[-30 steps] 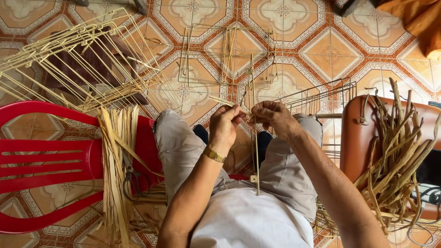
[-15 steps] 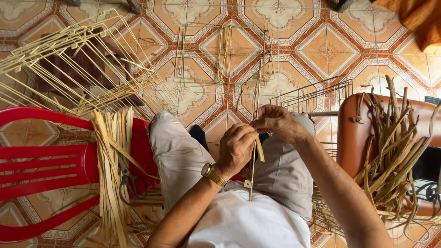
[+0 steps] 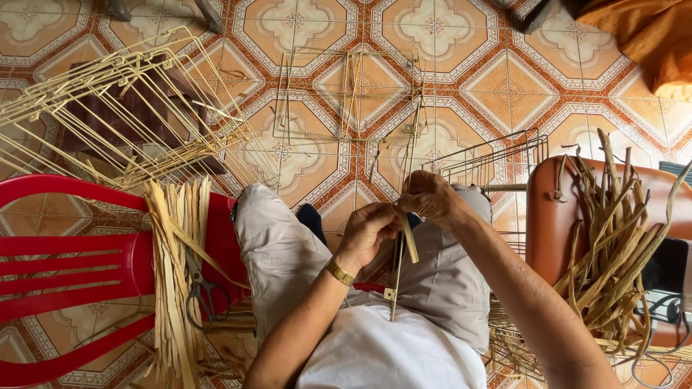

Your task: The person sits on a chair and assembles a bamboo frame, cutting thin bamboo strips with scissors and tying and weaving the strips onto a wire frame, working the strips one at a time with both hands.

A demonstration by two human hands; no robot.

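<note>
Seated weaver works a pale reed strip over the lap

Left hand and right hand pinch it against a thin frame rod; reed bundle drapes a red plastic chair

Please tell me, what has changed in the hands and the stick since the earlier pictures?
The left hand slid down the thin stick toward the lap, pulling a flat strip. The right hand kept its grip higher up. The bundle of strips stayed on the red chair.
</note>
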